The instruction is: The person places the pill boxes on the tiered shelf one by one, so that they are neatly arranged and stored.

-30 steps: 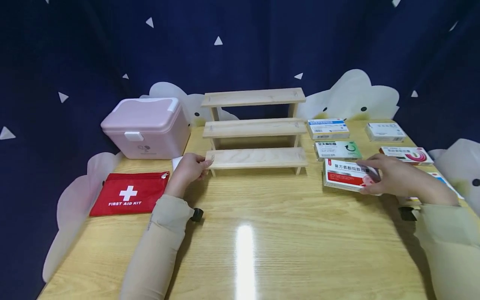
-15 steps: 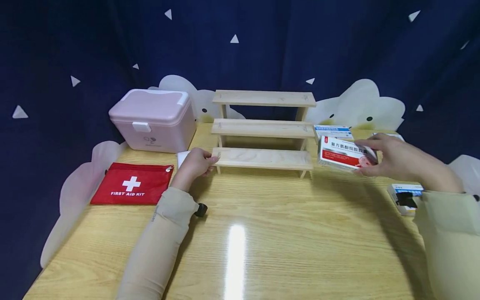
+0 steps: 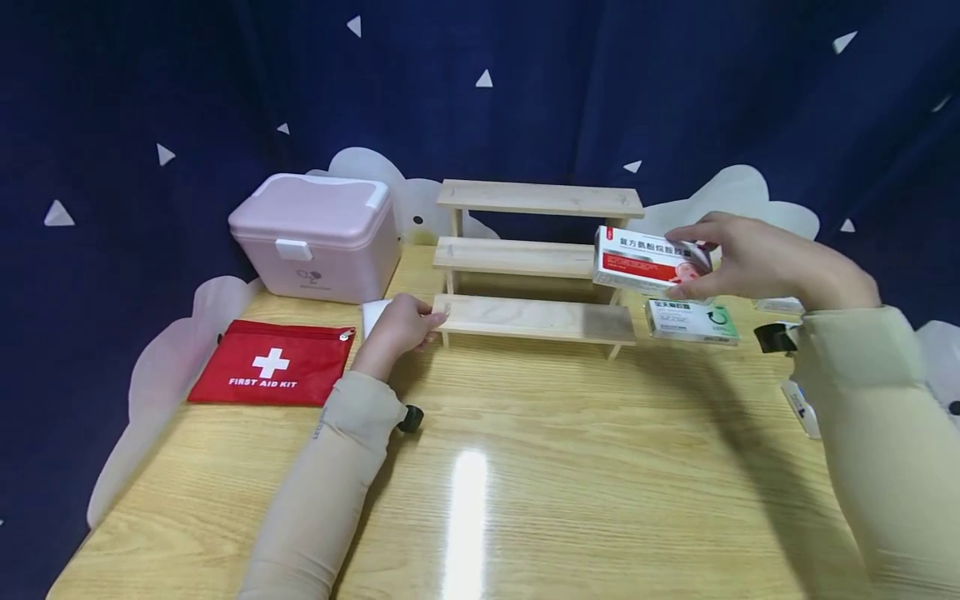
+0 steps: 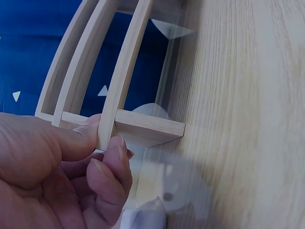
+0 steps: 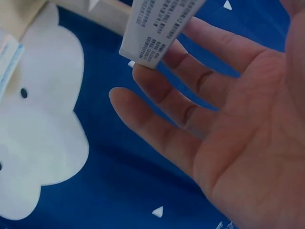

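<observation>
A three-tier wooden shelf stands at the middle of the table's far side. My left hand pinches the left end of its lowest board between thumb and fingers. In the air by the right end of the middle board, my right hand holds a red and white medicine box by its right end. The box's printed side faces me in the head view. In the right wrist view, only a white printed part of the medicine box shows, against the fingertips.
A green and white medicine box lies on the table right of the shelf. More boxes lie partly hidden under my right arm. At left are a pink lidded case and a red first aid pouch. A white item sits behind my left hand.
My right hand has lifted the red and white box off the table and carried it up and left to the shelf. My left hand keeps its hold on the lowest board.
</observation>
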Motion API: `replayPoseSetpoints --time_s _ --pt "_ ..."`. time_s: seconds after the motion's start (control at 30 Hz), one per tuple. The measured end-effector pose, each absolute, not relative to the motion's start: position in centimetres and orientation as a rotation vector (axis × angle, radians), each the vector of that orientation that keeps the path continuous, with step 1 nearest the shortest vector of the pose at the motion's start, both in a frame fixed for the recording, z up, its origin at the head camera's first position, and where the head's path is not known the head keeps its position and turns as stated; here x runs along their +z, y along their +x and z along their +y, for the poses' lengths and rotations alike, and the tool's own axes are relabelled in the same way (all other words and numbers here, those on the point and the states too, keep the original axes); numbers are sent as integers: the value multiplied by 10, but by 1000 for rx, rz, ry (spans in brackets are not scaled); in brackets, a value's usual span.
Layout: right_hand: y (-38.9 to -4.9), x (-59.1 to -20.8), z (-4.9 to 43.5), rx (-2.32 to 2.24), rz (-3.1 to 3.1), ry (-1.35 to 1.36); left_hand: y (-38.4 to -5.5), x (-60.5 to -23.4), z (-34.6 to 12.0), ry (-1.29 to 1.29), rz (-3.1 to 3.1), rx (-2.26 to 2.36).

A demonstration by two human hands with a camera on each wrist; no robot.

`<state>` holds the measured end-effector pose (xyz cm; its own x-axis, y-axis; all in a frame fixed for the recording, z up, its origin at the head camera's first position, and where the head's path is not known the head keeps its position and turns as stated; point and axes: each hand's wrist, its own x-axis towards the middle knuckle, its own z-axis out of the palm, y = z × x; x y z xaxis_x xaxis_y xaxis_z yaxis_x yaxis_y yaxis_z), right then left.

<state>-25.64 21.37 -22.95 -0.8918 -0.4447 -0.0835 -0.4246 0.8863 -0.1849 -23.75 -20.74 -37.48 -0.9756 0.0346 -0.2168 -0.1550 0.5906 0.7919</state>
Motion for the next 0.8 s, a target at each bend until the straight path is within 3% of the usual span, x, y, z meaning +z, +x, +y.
replayPoseSetpoints --time_s 0.8 --pt "-311 -172 124 -175 2809 -707 -238 -374 -208 -124 2600 1337"
